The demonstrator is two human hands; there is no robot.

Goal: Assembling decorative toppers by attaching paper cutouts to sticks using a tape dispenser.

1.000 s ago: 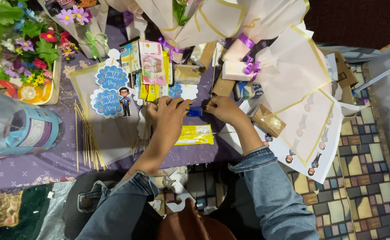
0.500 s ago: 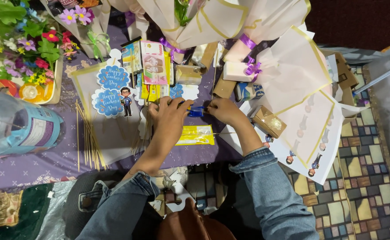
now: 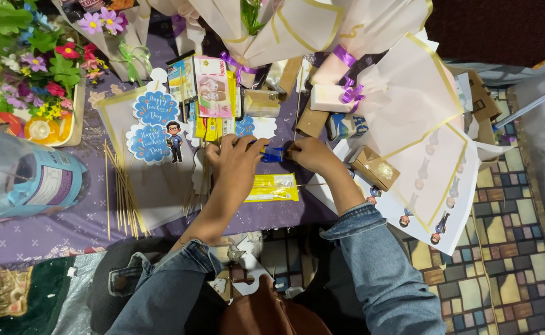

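My left hand [image 3: 238,162] and my right hand [image 3: 310,155] meet over a purple patterned cloth [image 3: 49,232], both pinching a small blue object [image 3: 272,153] between their fingertips. A thin wooden stick [image 3: 296,111] rises from near my right fingers. A yellow flat packet [image 3: 274,187] lies just below my hands. Both arms wear denim sleeves [image 3: 371,260].
Blue scalloped paper toppers with a cartoon figure [image 3: 156,127] lie left of my hands, beside several wooden skewers [image 3: 122,192]. A big plastic water bottle [image 3: 21,177] lies at far left. Flowers [image 3: 33,56], cream wrapping paper [image 3: 418,124], small cardboard boxes [image 3: 376,167] and banknotes [image 3: 212,87] crowd the back.
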